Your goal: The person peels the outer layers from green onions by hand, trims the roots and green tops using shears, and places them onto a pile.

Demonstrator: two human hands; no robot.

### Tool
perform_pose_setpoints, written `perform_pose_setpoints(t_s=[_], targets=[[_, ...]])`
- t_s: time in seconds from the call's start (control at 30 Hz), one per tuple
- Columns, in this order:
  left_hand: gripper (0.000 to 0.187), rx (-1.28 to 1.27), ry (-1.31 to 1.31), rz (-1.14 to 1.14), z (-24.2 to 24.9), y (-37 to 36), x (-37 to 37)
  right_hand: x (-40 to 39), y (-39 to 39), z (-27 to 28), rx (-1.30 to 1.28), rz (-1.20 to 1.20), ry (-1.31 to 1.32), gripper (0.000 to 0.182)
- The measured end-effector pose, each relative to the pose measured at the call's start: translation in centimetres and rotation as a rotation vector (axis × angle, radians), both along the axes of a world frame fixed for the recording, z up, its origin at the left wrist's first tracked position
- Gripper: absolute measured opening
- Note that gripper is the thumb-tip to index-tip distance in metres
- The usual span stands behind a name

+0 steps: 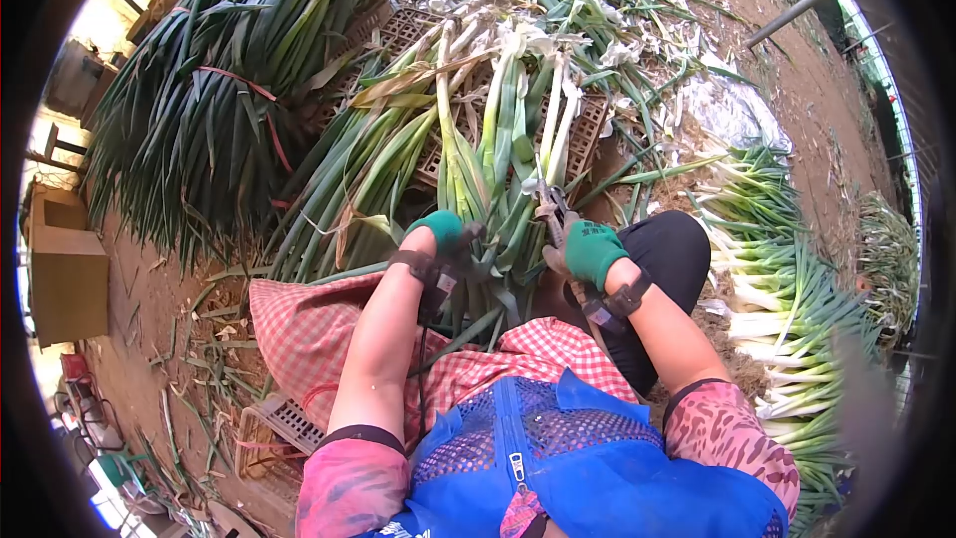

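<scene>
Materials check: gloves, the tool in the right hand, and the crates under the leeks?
Gloves: green knit fabric, matte, judging by the soft texture. Tool in the right hand: dark metal blades, probably shears; dull, no shine. Crates: likely moulded plastic, brownish lattice grid, dusty. The left hand grips the leeks.

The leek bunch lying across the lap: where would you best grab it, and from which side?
Probably at the firm pale stalks of the leek bunch, coming from above, a little past where the left hand grips it. The stalks run straight and close together there, while the green leaves splay loose.
</scene>
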State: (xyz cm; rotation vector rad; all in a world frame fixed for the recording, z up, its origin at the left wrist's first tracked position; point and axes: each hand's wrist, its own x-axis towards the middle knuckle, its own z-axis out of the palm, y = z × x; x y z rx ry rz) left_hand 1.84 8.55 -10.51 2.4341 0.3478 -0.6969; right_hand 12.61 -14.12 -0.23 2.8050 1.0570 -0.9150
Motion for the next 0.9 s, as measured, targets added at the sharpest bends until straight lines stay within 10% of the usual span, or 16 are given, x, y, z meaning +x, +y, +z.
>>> perform_pose_setpoints(t_s=[0.07, 0.2, 0.3, 0.4, 0.53, 0.63, 0.9], targets=[[0.049, -0.003, 0.184, 0.338, 0.8, 1.2, -0.7, -0.9, -0.8, 0.1, 0.106, -0.001, -0.021, 0.061], [0.067, 0.543, -0.486, 0.658, -0.8, 0.6, -0.2, -2.5, -1.3, 0.0, 0.133, 0.015, 0.053, 0.062], [0.068, -0.221, -0.237, 0.937, -3.2, 0.1, 1.0, -2.3, -1.4, -1.4, 0.109, -0.051, 0.049, 0.062], [0.066, -0.629, -0.405, 0.817, -4.9, -1.0, 1.9, -1.8, -1.3, -1.3, 0.159, -0.087, 0.024, 0.062], [0.053, -0.230, -0.428, 0.677, 1.4, -4.3, 3.1, -1.9, -0.6, 1.2, 0.230, -0.208, 0.108, 0.057], [0.053, -0.533, -0.359, 0.801, -6.6, -3.3, 2.8, -2.8, -1.3, 1.5, 0.238, -0.123, 0.100, 0.055], [0.066, -0.561, -0.216, 0.815, -2.0, -3.4, 2.0, -5.5, -3.2, 3.3, 0.175, -0.033, 0.183, 0.056]])
